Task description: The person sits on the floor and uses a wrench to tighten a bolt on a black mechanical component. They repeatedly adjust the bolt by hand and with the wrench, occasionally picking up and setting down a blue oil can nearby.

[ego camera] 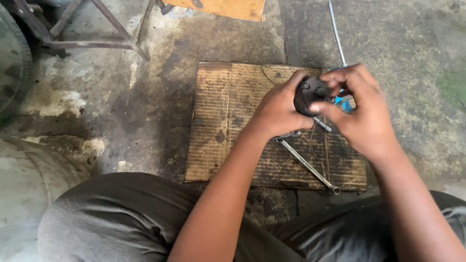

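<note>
gripped between both hands above the worn brown corrugated cardboard sheet (228,121), a small dark rounded metal part (310,92) is held well off the stained concrete floor (145,97). the left hand (279,109) is wrapped around the near side of the part with the thumb laid along its edge, and the right hand (361,109) is curled over the far side, the fingertips pressed on its top; the two hands are brought together and both are clamped on the part. a short metal pin or bolt (323,124) is seen sticking out under the part, though whether it is joined to it cannot be told. a blue-handled tool (345,103) is partly hidden behind the right hand, and it cannot be told whether it is gripped or only lying on the cardboard. a long slim silver wrench (308,166) is lying slantwise on the cardboard, just below the hands and apart from them. a thin metal rod (336,31) is stretched away on the floor beyond. the rusty metal frame (87,34) is standing well apart at the upper left. for the handling to be done well, it is judged that the part should be held steady by the left hand while fine turning or pressing is done by the right fingertips, and that it should be kept over the cardboard so that anything loosened is caught there.
</note>
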